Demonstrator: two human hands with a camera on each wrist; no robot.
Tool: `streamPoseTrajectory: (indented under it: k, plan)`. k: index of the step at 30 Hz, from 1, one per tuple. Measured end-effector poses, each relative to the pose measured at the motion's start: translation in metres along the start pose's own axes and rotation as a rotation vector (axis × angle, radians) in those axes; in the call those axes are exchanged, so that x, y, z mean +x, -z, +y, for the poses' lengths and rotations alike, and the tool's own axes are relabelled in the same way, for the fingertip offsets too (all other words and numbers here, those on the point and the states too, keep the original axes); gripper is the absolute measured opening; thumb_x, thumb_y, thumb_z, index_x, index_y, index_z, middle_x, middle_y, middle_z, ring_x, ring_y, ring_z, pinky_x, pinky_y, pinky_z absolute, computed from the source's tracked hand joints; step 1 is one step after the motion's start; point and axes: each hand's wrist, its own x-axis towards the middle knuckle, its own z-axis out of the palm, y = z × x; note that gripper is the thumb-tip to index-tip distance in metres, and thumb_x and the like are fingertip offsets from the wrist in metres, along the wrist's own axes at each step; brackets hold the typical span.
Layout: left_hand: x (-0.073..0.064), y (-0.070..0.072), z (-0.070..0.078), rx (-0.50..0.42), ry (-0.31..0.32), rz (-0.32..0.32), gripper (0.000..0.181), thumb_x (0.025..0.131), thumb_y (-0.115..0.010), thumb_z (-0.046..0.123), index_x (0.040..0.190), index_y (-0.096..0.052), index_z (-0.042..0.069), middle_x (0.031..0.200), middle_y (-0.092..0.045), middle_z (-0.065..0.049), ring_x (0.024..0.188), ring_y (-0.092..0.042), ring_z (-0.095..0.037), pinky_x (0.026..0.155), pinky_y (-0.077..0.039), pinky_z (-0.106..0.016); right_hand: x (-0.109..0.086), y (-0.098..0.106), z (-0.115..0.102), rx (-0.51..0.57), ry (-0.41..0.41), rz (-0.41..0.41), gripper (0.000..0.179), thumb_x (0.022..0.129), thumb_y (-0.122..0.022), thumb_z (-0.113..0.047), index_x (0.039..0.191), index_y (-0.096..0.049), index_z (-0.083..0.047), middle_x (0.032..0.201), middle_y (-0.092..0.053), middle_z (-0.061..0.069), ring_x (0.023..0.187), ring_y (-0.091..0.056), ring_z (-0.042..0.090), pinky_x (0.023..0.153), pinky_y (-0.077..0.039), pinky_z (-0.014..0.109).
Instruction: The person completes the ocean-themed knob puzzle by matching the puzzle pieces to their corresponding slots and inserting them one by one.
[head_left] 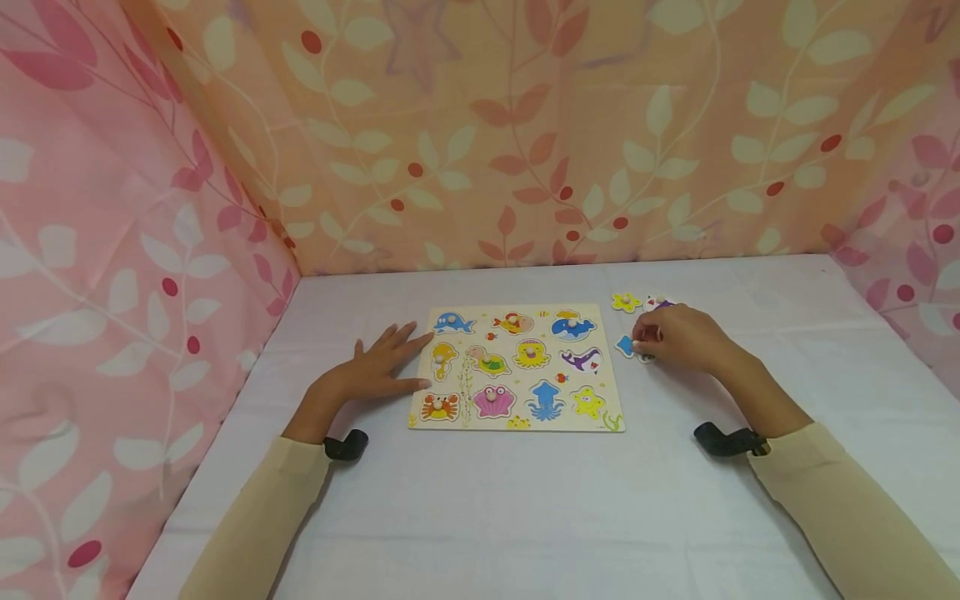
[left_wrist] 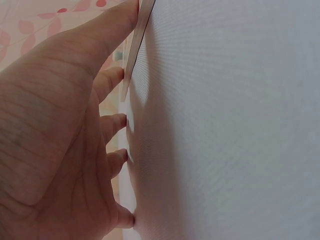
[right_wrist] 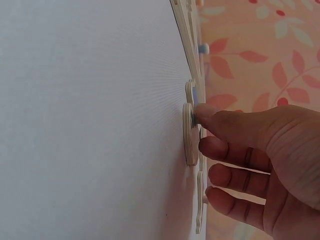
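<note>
A wooden peg puzzle board (head_left: 480, 315) with sea animals lies flat on the table. My left hand (head_left: 381, 364) is spread at its left side, with the thumb (left_wrist: 117, 25) and fingertips along the edge. To the right of the board, my right hand (head_left: 686, 337) pinches the blue squid piece (head_left: 625, 346) by its small knob, thumb and index finger together; the hand covers part of the piece. In the right wrist view the squid piece (right_wrist: 188, 140) is seen edge-on, close to the tabletop. The squid recess (head_left: 546, 401) in the board shows no knob.
Beyond my right hand lie a yellow starfish piece (head_left: 626, 302) and a purple whale piece (head_left: 658, 303), partly hidden. Knobbed pieces such as the crab (head_left: 439, 407) and shell (head_left: 494, 402) sit in the board. Patterned cloth (head_left: 465, 167) stands behind the white tabletop (head_left: 517, 517).
</note>
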Motion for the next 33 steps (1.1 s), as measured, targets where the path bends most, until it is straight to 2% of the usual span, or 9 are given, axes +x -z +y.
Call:
streamPoseTrajectory:
  k: [5,11,22,33]
  plan:
    - [0.000,0.000,0.001,0.005,0.003,0.002,0.093,0.087,-0.056,0.077,0.162,-0.017,0.040,0.172,-0.003,-0.005,0.156,0.005,-0.037,0.108,0.005,-0.081,0.000,0.001,0.003,0.039,0.013,-0.010,0.015,0.089,-0.080,-0.017,0.103,-0.079,-0.012,0.082,-0.066,-0.002,0.082,-0.056,0.021,0.073,-0.049,0.038]
    - [0.000,0.000,0.002,0.008,0.009,0.000,0.093,0.086,-0.056,0.077,0.162,-0.017,0.040,0.172,-0.003,-0.005,0.156,0.005,-0.037,0.108,0.004,-0.081,0.001,0.000,0.004,0.021,0.025,-0.023,0.015,0.090,-0.079,-0.017,0.105,-0.077,-0.012,0.086,-0.068,-0.003,0.085,-0.058,0.021,0.081,-0.053,0.044]
    - [-0.002,0.001,0.004,0.005,0.008,-0.004,0.092,0.088,-0.056,0.075,0.163,-0.017,0.039,0.171,-0.003,-0.006,0.156,0.005,-0.037,0.108,0.005,-0.081,-0.001,0.004,0.003,-0.018,0.014,-0.023,0.020,0.091,-0.079,-0.018,0.109,-0.076,-0.011,0.087,-0.067,-0.003,0.085,-0.056,0.021,0.080,-0.053,0.040]
    - [-0.001,0.003,0.004,0.006,0.007,-0.005,0.092,0.087,-0.056,0.076,0.163,-0.017,0.040,0.171,-0.004,-0.006,0.156,0.005,-0.038,0.108,0.004,-0.081,-0.005,0.009,-0.007,-0.034,0.056,0.003,0.018,0.090,-0.080,-0.027,0.102,-0.075,-0.014,0.077,-0.061,-0.005,0.078,-0.053,0.019,0.069,-0.047,0.034]
